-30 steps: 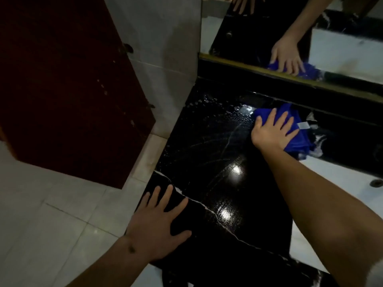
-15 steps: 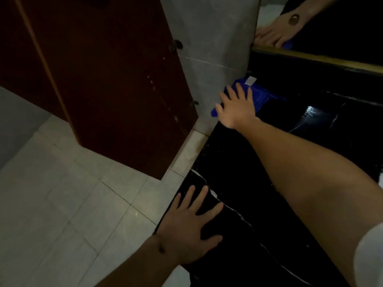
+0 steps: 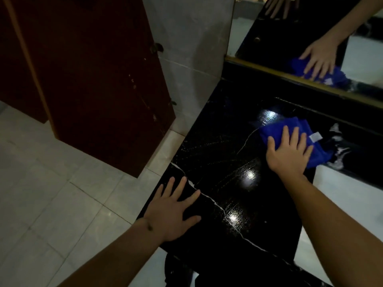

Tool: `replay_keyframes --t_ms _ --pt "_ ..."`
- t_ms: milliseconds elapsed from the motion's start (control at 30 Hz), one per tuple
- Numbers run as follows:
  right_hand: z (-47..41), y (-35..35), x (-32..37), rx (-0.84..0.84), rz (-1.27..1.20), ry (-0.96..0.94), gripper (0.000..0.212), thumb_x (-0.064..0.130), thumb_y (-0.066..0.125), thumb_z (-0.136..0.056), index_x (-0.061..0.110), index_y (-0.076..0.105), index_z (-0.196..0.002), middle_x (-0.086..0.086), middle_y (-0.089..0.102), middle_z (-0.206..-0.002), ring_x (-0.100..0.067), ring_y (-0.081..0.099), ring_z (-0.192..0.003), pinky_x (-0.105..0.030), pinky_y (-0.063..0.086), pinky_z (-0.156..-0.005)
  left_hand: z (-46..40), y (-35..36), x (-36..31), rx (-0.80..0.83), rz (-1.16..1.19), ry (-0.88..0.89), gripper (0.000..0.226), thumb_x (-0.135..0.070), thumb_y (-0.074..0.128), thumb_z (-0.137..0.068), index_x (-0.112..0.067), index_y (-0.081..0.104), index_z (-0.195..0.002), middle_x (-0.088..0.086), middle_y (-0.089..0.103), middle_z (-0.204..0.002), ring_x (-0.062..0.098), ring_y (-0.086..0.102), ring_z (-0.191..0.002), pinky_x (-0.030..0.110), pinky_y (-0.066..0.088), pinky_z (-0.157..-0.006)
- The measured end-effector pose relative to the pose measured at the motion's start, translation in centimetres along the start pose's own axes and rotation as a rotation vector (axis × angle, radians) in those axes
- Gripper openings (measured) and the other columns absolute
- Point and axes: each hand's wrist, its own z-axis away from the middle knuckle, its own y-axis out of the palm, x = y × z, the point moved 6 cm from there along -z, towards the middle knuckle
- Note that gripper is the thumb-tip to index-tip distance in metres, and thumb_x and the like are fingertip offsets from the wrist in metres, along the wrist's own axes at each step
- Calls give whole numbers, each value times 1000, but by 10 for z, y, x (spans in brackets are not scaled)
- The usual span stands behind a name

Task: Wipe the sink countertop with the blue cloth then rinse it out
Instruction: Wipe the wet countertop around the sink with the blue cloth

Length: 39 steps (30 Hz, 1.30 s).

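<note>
We note one blue cloth [image 3: 290,129], bright royal blue, soft and bunched in loose folds, with a small white tag [image 3: 315,137] at its right edge; it lies on the black table [image 3: 223,154] toward the back, just in front of the raised black ledge under the mirror [image 3: 310,27]. We note the right hand [image 3: 289,153] pressed flat on top of the cloth, fingers spread apart, palm down, not clenched around it. We note the left hand [image 3: 173,210] laid flat on the near left corner of the table, fingers splayed wide, holding nothing, well apart from the cloth. The table surface is glossy black stone with thin white veins, wet-looking, with bright spots of reflected light between the two hands. The mirror repeats the right hand and the cloth. To the left we list a dark red door [image 3: 87,79], a grey tiled wall [image 3: 190,48] and a pale tiled floor [image 3: 51,193]
</note>
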Motion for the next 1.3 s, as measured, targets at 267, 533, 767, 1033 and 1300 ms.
replay_keyframes --t_ms 267,533,767,1033,1300 --pt "-64 13 103 42 37 -114 70 58 20 -100 24 9 -160 -11 1 -168 -33 -4 -154 -58 -7 -120 1 9 3 -59 17 20 72 -80 18 -90 -56 -18 -147 -1 -37 -157 29 -34 -145 45 -12 -122" --pt "-86 30 198 130 68 -464 66 60 10 -99 33 2 -159 -6 -5 -168 -31 -10 -153 -55 -12 -121 1 9 2 -49 104 9 68 -80 20 -91 -62 -20 -143 -9 -42 -155 24 -42 -141 42 -20 -118" --pt "18 49 205 169 110 -637 66 62 8 -99 36 2 -159 -4 -5 -168 -29 -11 -154 -56 -10 -121 41 32 -18 -34 185 -120 63 -79 4 -89 -59 -11 -147 -13 -33 -157 18 -32 -146 44 -17 -120" --pt "160 72 188 178 83 -715 65 61 10 -100 33 3 -159 -5 -4 -168 -30 -11 -153 -57 -12 -120 117 81 28 -140 210 -216 79 -81 -15 -78 -54 -1 -151 -14 -23 -158 14 -22 -149 42 -11 -120" --pt "283 80 165 152 96 -751 65 58 9 -101 31 2 -159 -6 -5 -168 -28 -12 -154 -56 -5 -122 122 92 57 -157 600 -226 73 -70 15 -94 -31 18 -157 -9 4 -165 13 -2 -152 40 4 -123"
